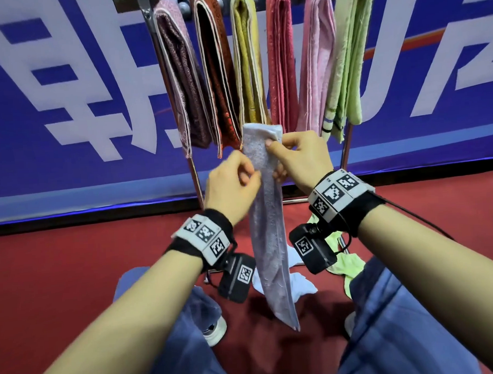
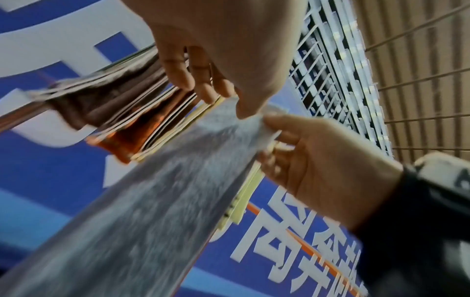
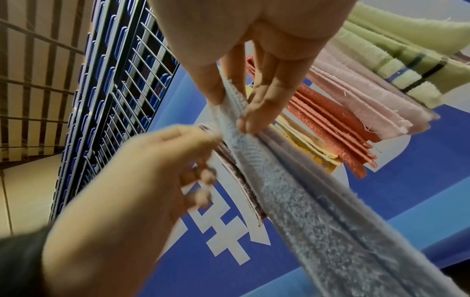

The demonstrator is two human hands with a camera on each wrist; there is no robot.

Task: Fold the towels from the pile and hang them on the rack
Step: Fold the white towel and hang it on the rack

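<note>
- Six folded towels already over the rack [image 1: 147,13], from the mauve towel [image 1: 178,76] on the left end across to the green towel [image 1: 349,55] on the right, each draped in a narrow strip, probably to squeeze more onto the bar.
- Held up in front of them: a lavender towel [image 1: 267,228], folded long and thin, hanging straight down between the knees so gravity keeps the layers lined up.
- Right hand [image 1: 300,159] pinching the top end, thumb on the near face and fingers behind, which carries the weight and keeps the fold from opening.
- Left hand [image 1: 234,184] pinching the left edge a bit lower, fingers curled in; blurred, so likely mid-adjustment, squaring the edges. Exact finger contact hard to make out in the head view, but the left wrist view shows a fingertip right on the cloth.
- Both hands close together on the same towel, near its top.
- Still on the red floor [image 1: 74,279] below: a white cloth [image 1: 300,286] and a lime cloth [image 1: 347,267], looks like what's left of the pile.
- Best guess at the stage: fold basically done, hanging not yet. No obvious gap between the hung towels from here, so finding a slot could be fiddly.
- Worth watching: a thin pinch on thick terry can let the inner layers slide out.
</note>
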